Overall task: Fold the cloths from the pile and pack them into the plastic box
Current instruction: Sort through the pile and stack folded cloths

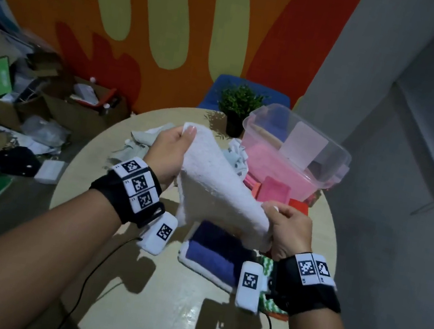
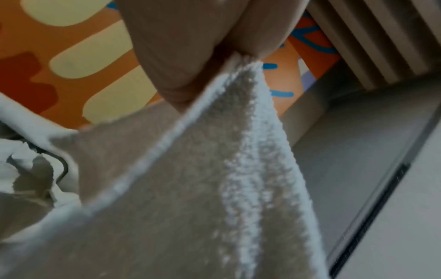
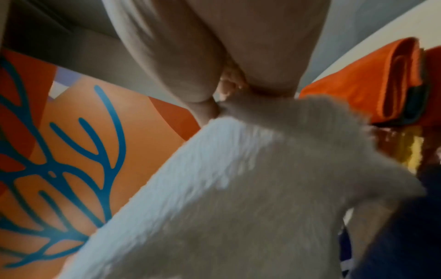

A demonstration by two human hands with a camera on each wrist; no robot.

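Note:
A white terry cloth (image 1: 214,190) hangs stretched in the air between both hands above the round table. My left hand (image 1: 175,145) pinches its far upper corner, thumb on top. My right hand (image 1: 285,228) pinches the near lower corner. In the left wrist view the white cloth (image 2: 214,179) runs down from the pinching fingers (image 2: 190,47). The right wrist view shows the white cloth (image 3: 238,188) held at the fingertips (image 3: 229,90). The clear plastic box (image 1: 297,146) stands at the back right, tilted, with pink and blue cloths inside. Loose pale cloths (image 1: 139,139) lie piled behind my left hand.
A folded purple cloth (image 1: 214,254) lies on the table (image 1: 154,313) under the white one. Pink, red and orange cloths (image 1: 275,189) sit by the box, a green patterned one (image 1: 265,294) near my right wrist. A potted plant (image 1: 237,107) stands behind. Clutter covers the floor at left.

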